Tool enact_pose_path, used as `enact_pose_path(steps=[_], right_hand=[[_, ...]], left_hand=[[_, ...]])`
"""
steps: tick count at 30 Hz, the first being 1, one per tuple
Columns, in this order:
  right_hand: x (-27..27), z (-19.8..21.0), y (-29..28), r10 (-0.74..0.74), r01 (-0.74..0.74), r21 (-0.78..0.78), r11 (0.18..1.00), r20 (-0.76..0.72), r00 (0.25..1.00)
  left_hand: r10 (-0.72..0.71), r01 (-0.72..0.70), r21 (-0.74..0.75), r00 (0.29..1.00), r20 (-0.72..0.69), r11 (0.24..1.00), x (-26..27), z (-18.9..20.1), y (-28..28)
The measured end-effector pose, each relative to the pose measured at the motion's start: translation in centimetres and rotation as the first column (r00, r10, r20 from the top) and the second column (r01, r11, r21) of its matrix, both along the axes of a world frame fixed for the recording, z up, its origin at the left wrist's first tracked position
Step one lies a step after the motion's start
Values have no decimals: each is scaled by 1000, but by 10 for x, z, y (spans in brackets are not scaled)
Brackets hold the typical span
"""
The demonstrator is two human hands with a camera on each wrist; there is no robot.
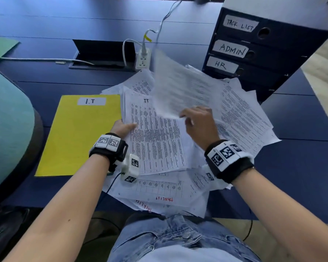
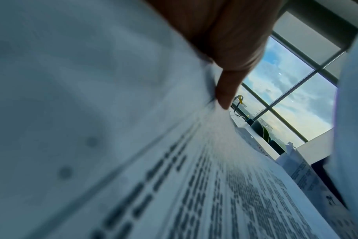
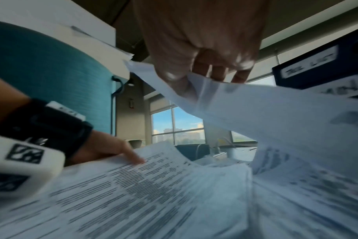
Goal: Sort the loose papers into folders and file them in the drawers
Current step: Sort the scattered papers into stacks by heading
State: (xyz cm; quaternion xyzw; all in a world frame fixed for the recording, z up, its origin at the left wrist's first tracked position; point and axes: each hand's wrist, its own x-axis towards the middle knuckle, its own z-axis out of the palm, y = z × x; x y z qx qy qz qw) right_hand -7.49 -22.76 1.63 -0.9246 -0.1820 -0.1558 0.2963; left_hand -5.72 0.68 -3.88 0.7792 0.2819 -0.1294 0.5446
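Note:
A heap of loose printed papers [image 1: 240,114] covers the middle of the blue desk [image 1: 45,25]. My left hand [image 1: 124,127] grips the left edge of a stack headed IT [image 1: 155,140], thumb on top, fingers hidden beneath. My right hand [image 1: 199,121] pinches the lower corner of one sheet [image 1: 178,87], which stands lifted and blurred above the heap. In the right wrist view that sheet [image 3: 266,110] hangs from the thumb and fingers [image 3: 217,74]. A yellow folder [image 1: 78,137] labelled I.T lies shut to the left of the stack.
A dark drawer unit [image 1: 269,52] labelled TASK LIST, ADMIN and HR stands at the back right. A power strip [image 1: 144,58] with white cables sits behind the papers beside an open cable hatch [image 1: 102,53]. A green folder [image 1: 0,48] lies far left, a teal chair [image 1: 8,125] alongside.

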Motion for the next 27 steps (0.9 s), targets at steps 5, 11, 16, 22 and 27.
enact_pose_path(steps=[5,11,16,22,27], right_hand=[[-5,-31,8,137,-137,-22,990,-15,990],[-1,-48,-13,158,128,426,896,-573,804],[10,-54,-10,-22,171,183,968,-617,787],[17,-56,-40,-277,-19,-373,927,-719,637],[24,-54,-40,-415,129,-454,882,-616,670]], left_hand=[[104,-107,-36,991,-81,994,-2,-2,22],[33,-33,-309,999,-6,950,-4,-2,20],[-20,25,-115,999,44,993,-4,-26,14],[-88,84,157,996,18,984,14,-24,29],[-63,59,169,998,24,984,21,-16,42]])
